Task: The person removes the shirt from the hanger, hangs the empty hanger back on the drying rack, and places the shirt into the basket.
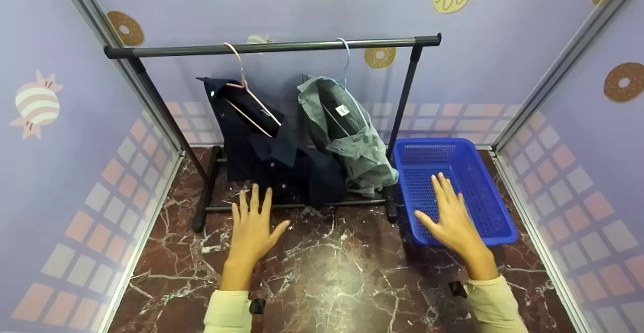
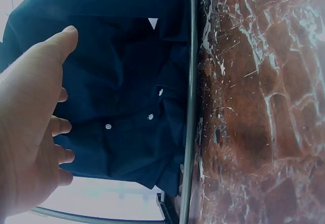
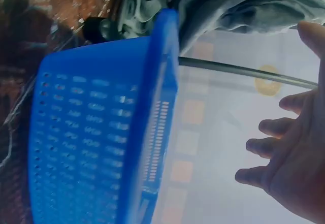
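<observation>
My left hand (image 1: 252, 232) is held out with straight, spread fingers and nothing in it, in front of a dark navy shirt (image 1: 266, 157). The shirt, with small white buttons, hangs on a pink hanger (image 1: 244, 84). To its right a grey-green shirt (image 1: 362, 147) with a white collar label hangs from a light blue hanger (image 1: 347, 64). My right hand (image 1: 453, 222), empty too and with fingers extended, is over the blue plastic basket (image 1: 503, 222) in the head view. In the right wrist view the fingers appear beside the basket's rim (image 3: 152, 82).
A black clothes rack (image 1: 292, 47) carries both hangers and stands on a reddish-brown marbled floor (image 1: 342, 272). Purple walls (image 1: 553, 31) with printed sweets and tiles close in the back, left and right. The basket sits by the rack's right foot.
</observation>
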Demonstrator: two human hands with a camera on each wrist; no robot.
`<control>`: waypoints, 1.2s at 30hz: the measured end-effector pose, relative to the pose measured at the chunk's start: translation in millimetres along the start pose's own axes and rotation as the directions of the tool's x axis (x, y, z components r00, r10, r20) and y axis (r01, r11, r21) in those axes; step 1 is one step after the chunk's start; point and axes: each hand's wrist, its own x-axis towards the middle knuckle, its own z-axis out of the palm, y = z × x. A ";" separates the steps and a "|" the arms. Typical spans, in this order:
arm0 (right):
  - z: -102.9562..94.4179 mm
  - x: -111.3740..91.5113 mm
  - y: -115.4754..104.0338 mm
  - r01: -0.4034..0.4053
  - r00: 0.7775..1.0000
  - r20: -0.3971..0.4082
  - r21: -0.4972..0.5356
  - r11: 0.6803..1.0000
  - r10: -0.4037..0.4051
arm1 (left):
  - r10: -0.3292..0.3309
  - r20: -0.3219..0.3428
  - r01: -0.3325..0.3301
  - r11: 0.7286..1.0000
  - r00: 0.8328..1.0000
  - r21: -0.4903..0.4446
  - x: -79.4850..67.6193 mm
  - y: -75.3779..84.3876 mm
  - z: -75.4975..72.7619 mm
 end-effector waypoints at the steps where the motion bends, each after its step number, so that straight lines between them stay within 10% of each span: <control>1: -1.7 0.6 -2.3 0.009 1.000 -0.005 0.015 1.000 -0.009 | 0.001 -0.003 -0.001 1.000 1.000 0.001 -0.1 -0.1 -1.1; 25: -29.2 21.0 -47.8 0.173 0.977 -0.141 0.107 0.979 -0.157 | 0.017 -0.036 -0.019 0.997 0.999 -0.079 10.4 -3.2 -33.4; 36: -27.7 32.7 -73.1 0.309 0.926 -0.271 0.146 0.940 -0.263 | 0.078 -0.140 -0.094 0.989 0.987 -0.115 16.5 -3.8 -45.5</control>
